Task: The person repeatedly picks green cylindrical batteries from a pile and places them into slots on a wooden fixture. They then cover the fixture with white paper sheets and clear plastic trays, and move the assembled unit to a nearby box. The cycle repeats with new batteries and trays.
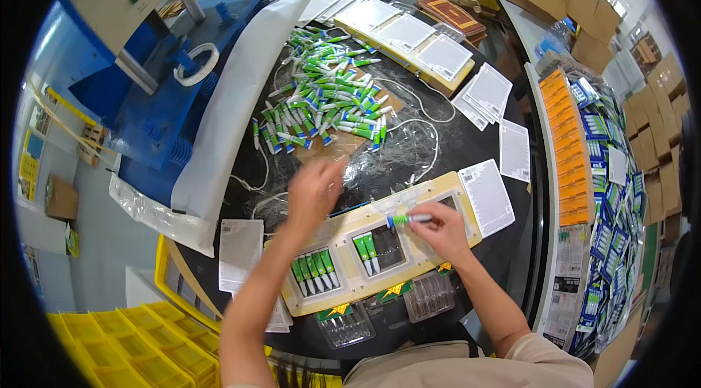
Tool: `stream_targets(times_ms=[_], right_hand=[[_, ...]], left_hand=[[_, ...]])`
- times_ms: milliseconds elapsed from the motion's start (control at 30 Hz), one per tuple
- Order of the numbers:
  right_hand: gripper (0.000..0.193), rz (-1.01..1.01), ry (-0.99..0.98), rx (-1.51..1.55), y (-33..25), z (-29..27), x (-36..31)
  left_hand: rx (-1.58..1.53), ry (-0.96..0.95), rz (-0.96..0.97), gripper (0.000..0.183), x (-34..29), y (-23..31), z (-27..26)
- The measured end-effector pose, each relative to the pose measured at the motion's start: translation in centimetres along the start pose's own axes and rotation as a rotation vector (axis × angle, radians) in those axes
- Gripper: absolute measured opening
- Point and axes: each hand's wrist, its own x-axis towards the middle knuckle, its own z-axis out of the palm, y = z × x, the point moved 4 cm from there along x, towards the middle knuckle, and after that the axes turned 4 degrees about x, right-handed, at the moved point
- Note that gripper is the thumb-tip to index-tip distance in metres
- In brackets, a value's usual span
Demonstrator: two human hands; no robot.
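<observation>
Between the fingertips of my right hand point(442, 233) is a small green-and-white tube point(400, 221) with a blue end, lying nearly level above the cream tray frame point(347, 299). The frame's left opening has a row of green tubes point(315, 271) side by side. In the middle opening, two tubes point(366, 253) stand at the left of a clear plastic blister point(390, 245). My left hand point(314, 189) is over the table between the frame and a heap of loose tubes point(321, 96). Motion smears its fingers, so whether they hold anything is unclear.
Clear blister packs point(431, 298) lie at the frame's near edge. White printed cards point(488, 198) lie around it. A second cream frame point(409, 44) with cards is at the back. A blue press point(146, 118) stands left, yellow crates point(131, 344) lower left, packed blister cards point(610, 242) right.
</observation>
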Motion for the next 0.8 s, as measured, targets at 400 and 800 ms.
stream_targets(times_ms=[400, 800], right_hand=[[0.023, -0.667, 0.134, -0.427, -0.1, 1.6, -5.7], [0.035, -0.998, -0.081, -0.799, 0.1, 3.0, -5.6]], left_hand=[[0.015, 0.193, -0.052, 0.026, -11.9, 13.5, 1.1], [0.09, -0.004, -0.016, 0.031, -12.2, 12.9, 2.9]])
